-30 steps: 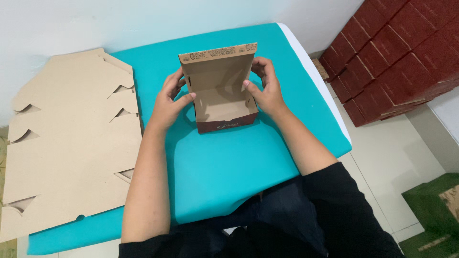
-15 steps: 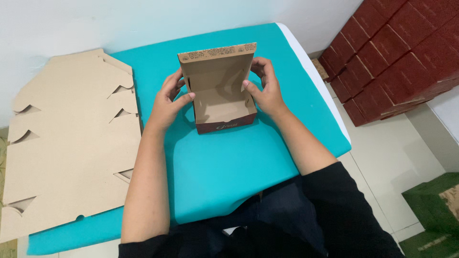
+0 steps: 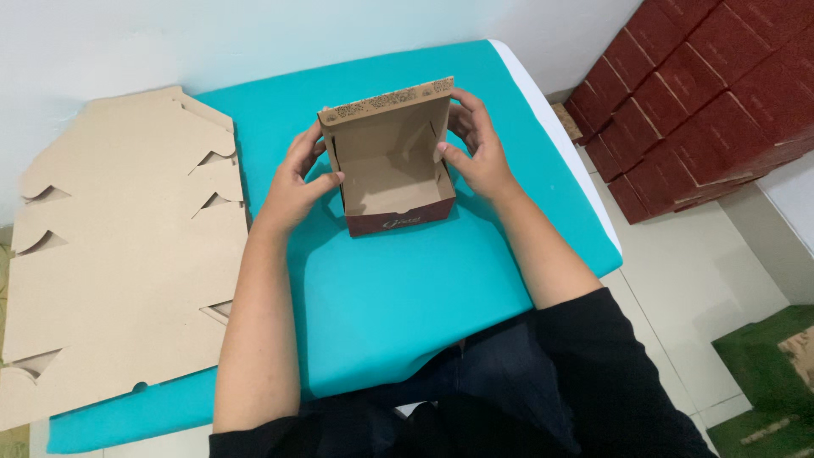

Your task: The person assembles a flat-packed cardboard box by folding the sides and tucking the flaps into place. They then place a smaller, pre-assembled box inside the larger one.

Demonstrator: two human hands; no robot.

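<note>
A small cardboard box (image 3: 392,182), brown inside and dark red outside, stands on the turquoise table cover (image 3: 398,297) with its lid raised toward the far side. My left hand (image 3: 297,178) grips the box's left wall, thumb over the rim. My right hand (image 3: 476,148) holds the right wall, fingers reaching behind the lid. The box is empty inside.
A stack of flat, unfolded cardboard blanks (image 3: 119,254) lies on the left part of the table. Many folded dark red boxes (image 3: 712,102) are piled on the floor at the right. A green mat (image 3: 763,382) lies on the tiled floor at lower right.
</note>
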